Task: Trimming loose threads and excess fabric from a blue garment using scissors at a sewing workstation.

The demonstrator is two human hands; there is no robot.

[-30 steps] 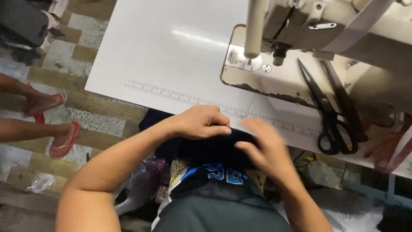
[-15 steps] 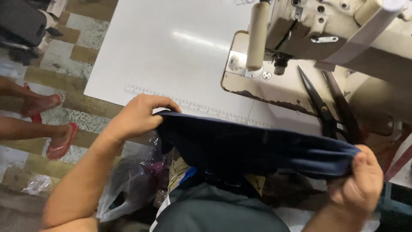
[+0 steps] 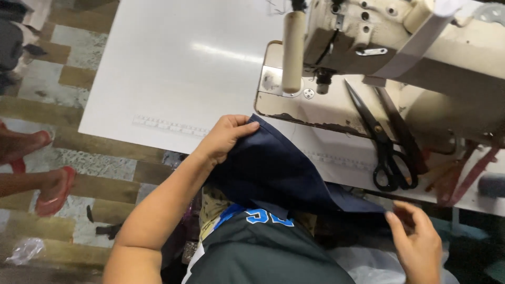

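since half a second ago the left hand has lifted its pinched corner of the navy cloth onto the white table's edge. its long axis runs down-right to the right hand, fingers loosely touching the far end.

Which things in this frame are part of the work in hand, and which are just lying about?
In hand:
- dark blue cloth, a corner pinched by the left hand
- right hand at its other end
- sewing machine on the white table

Lying about:
- black scissors
- red straps
- clear plastic bag on the floor
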